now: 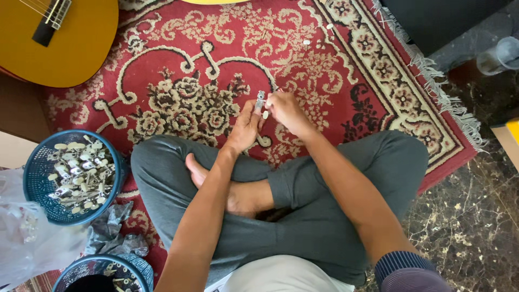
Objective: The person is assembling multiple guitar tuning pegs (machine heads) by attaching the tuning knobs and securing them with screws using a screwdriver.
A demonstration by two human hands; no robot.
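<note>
The person sits cross-legged on a red patterned rug (pixel 178 81); both hands meet just beyond the knees, and between them is a small metal tuning-peg strip (pixel 260 101) with a pale knob at its lower end. The left hand (pixel 244 128) has its fingers drawn together and pinches the strip from the left side, fingertips on the metal plate; the right hand (pixel 286 111) is curled narrow around the other side (whether it also grips a small tool I cannot tell, since the fingers hide it).

The strip looks light and stiff, a thin stamped plate with little shafts and gears; it should not bend in the fingers, though the plastic knobs seem the likelier part to crack or twist. Bare metal this small may be slippery, so the flat edges of the plate look the surest place to hold, leaving the knob free to turn.

At the left stands a blue basket (pixel 33 173) heaped with many like strips, well apart from the hands; a 2nd blue basket (pixel 138 266) sits nearer the body, with a grey rag (pixel 116 230) between the 2. A guitar body (pixel 75 43) lies at the upper left of the rug; 2 small pale pegs (pixel 306 42) lie loose beyond the hands.
</note>
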